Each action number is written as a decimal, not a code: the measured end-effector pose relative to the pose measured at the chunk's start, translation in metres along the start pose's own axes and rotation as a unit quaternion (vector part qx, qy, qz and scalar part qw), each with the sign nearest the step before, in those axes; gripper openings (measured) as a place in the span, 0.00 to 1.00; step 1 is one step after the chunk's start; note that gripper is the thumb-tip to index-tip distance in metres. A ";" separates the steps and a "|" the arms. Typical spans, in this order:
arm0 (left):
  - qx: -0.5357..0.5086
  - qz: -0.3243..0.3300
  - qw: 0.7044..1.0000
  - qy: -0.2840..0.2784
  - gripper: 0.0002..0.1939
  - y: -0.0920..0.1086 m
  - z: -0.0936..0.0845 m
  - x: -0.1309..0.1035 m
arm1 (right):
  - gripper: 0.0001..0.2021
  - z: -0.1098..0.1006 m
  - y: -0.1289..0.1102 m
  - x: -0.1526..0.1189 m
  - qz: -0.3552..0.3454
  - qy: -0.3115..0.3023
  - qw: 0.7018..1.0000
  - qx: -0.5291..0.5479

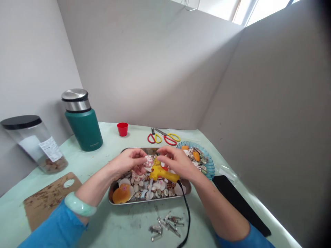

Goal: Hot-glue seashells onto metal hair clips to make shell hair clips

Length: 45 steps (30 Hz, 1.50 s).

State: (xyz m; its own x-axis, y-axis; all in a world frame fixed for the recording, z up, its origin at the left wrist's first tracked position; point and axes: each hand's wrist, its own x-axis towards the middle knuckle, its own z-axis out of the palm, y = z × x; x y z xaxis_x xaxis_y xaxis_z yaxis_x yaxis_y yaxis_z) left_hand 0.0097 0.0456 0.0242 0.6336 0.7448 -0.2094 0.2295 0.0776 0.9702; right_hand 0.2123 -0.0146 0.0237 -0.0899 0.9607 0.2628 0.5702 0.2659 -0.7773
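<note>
My left hand point(134, 162) is over the metal tray point(129, 203), its thumb and fingers closed at the edge of a pink-and-white ribbed seashell point(148, 161). My right hand point(176, 161) hovers above the tray's right half, with fingers curved and thumb held apart from them; I make out nothing held in it. A yellow glue gun point(164, 174) lies across the shells between and below both hands, its black cord running toward me. Shells of many sizes fill the tray, among them an orange-tan shell point(121, 194) at the front left corner.
A blue scalloped plate point(210, 164) of decorated pieces stands to the right, near a black flat slab point(239, 205). Metal clips point(168, 224) lie in front. Behind are scissors point(169, 137) and a red cup point(122, 129). Leftward stand a green flask point(84, 129), a jar point(36, 146) and a brown board point(49, 196).
</note>
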 end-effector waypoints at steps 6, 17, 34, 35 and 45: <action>0.009 0.026 0.999 -0.028 0.14 0.004 0.006 -0.006 | 0.08 0.020 -0.006 -0.006 0.045 -0.062 0.994 0.074; 0.072 0.052 0.996 0.025 0.14 0.013 0.011 -0.012 | 0.05 0.021 -0.008 -0.007 0.035 -0.031 0.996 0.074; 0.287 -0.038 0.957 -0.010 0.11 -0.007 -0.006 0.001 | 0.07 0.021 -0.006 -0.009 0.064 -0.079 0.995 0.022; 0.319 -0.050 0.946 -0.023 0.11 -0.009 -0.008 0.002 | 0.08 0.020 -0.006 -0.009 0.064 -0.069 0.995 0.018; 0.583 0.073 0.809 0.030 0.13 -0.005 0.011 -0.004 | 0.09 -0.001 -0.008 -0.007 0.023 -0.072 0.972 -0.220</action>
State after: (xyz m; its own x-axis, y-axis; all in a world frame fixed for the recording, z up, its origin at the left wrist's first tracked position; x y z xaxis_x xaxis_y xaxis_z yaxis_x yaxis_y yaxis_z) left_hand 0.0138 0.0352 0.0191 0.6875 0.7235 -0.0633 0.7186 -0.6652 0.2027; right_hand 0.2097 -0.0238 0.0283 -0.1510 0.9805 0.1257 0.8682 0.1923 -0.4574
